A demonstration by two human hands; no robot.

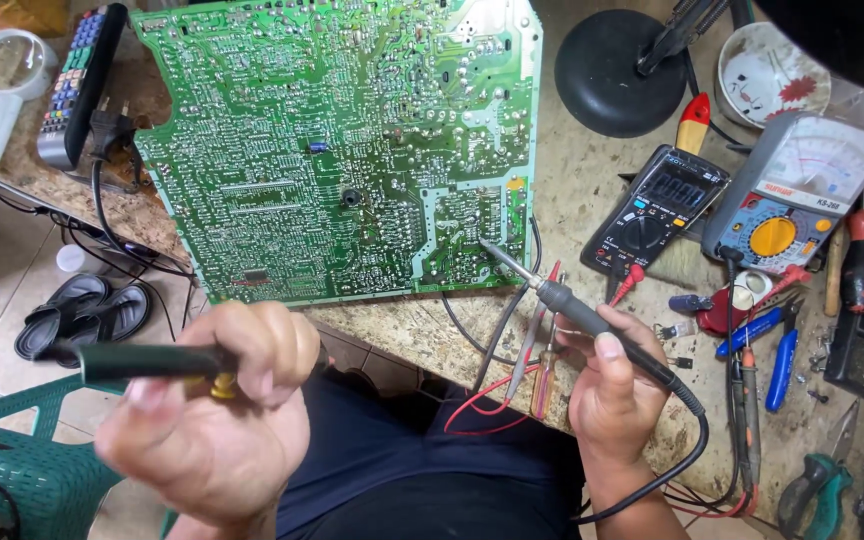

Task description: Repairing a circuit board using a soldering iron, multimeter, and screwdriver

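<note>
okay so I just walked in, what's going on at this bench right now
A person is seated at a cluttered workbench with a large green circuit board lying solder side up. Their right hand holds a soldering iron, its tip at the board's lower right corner. Their left hand, blurred and off the board, grips a dark, tube-shaped tool that I cannot identify. A black digital multimeter and a grey analogue meter sit to the right.

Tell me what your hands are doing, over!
Right hand grips soldering iron, tip at green circuit board. Left hand holds dark-handled tool, blurred. Nothing between tip and board.
</note>
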